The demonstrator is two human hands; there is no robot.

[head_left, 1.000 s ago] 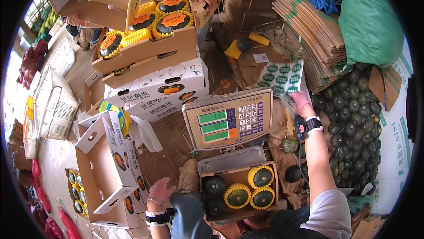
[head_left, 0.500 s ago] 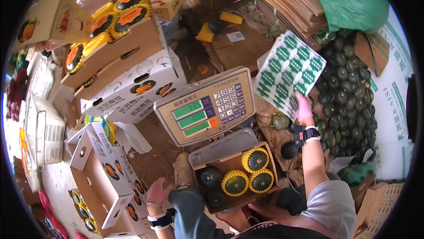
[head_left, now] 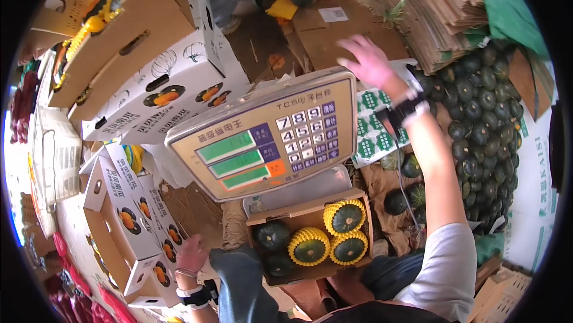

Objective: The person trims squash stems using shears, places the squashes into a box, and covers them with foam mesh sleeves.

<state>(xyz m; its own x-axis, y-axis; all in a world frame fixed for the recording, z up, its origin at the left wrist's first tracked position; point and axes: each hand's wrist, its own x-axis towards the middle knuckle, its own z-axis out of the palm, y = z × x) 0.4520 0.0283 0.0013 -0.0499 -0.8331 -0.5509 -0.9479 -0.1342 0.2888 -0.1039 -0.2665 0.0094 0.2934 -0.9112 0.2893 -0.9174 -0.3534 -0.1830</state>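
the right hand [head_left: 368, 65] has its fingers [head_left: 358, 40] spread, just beside the far right corner of the scale display [head_left: 271, 138]; whether they touch its edge, i cannot tell. beyond them is room over the flat cardboard [head_left: 364, 39]. the sticker sheet [head_left: 367, 135] lies right of the display, beneath the right wrist, partly covered by the display's edge and the forearm. the left hand [head_left: 192, 255] is near, between the knee [head_left: 234, 269] and the white box [head_left: 134, 194]; its fingers are blurred, so i cannot tell whether they are spread or pressed together. the knee and shoe [head_left: 234, 224] fill the gap between that hand and the open box [head_left: 301, 210]. inside, three squashes [head_left: 310, 248] wear yellow nets; the dark one near left is hard to make out. the display's digits are faint. the green bag [head_left: 516, 9], far right, is cut off.
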